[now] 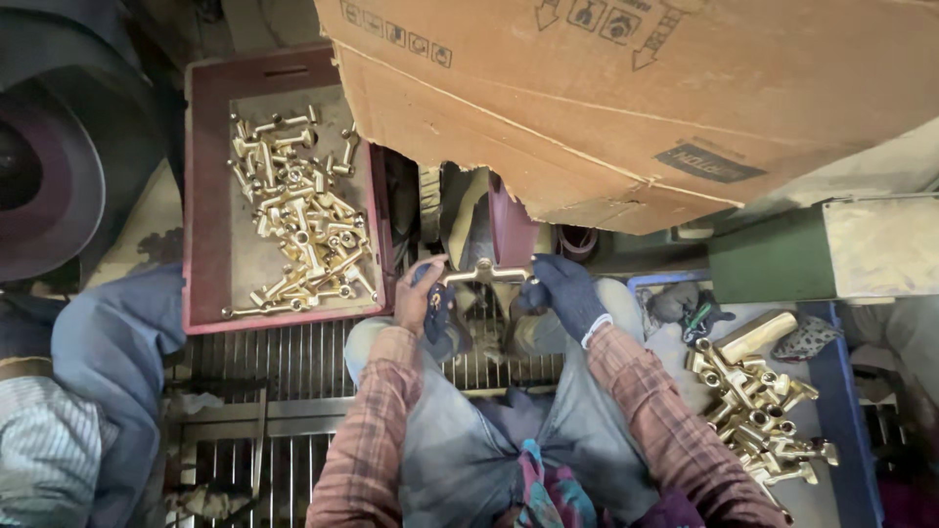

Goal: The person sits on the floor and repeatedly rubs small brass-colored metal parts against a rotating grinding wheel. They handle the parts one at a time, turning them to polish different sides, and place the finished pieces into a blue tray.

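holding a brass fitting (484,273) up to the belt wheel (468,223) under the torn cardboard hood (626,98).
the left hand (423,293), partly covered in dark cloth, closes on one end of the t-shaped piece, and the right hand (567,293), in a dark knit glove, closes on the other, so it hangs level between them above the knees. both grips sit at the very tips, so the belt could likely snatch the part or twist it loose; glove threads and the plaid cuffs look near enough to catch. a dropped piece would probably slip through the metal grate (293,362), missing the red tray (210,196) and the pile of fittings (758,401).
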